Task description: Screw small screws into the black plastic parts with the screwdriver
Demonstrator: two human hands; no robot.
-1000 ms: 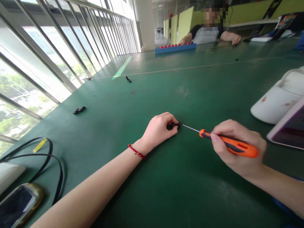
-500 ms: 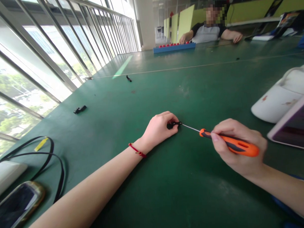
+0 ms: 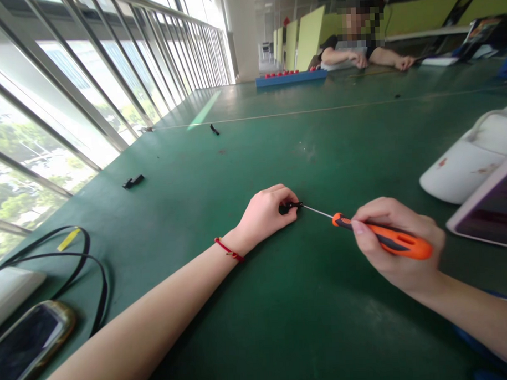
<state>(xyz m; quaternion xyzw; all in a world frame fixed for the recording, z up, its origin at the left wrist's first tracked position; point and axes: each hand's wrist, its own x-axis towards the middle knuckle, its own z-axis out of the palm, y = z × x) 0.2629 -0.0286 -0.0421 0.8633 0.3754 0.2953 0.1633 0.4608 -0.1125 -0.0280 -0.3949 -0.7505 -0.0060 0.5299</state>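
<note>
Near the middle of the green table [image 3: 257,300], my left hand [image 3: 271,211] pinches a small black part [image 3: 294,205] between thumb and fingers; much of the part is hidden in the grip. My right hand [image 3: 405,245] is wrapped round the orange and black handle of a screwdriver [image 3: 405,247]. Its thin metal shaft points left, and the tip meets the right end of the black part. A red cord bracelet [image 3: 229,250] circles my left wrist.
Two small black pieces [image 3: 133,182] [image 3: 215,130] lie at the left and further back. A phone [image 3: 32,347] and black cable [image 3: 103,289] are at the lower left. White container [image 3: 464,160] and pink-edged device [image 3: 491,209] stand right. A person [image 3: 344,56] sits behind a blue rack [image 3: 291,78].
The person across the table has drawn one hand away from the blue rack, toward the right. My hands, the screwdriver and the black part show almost no movement.
</note>
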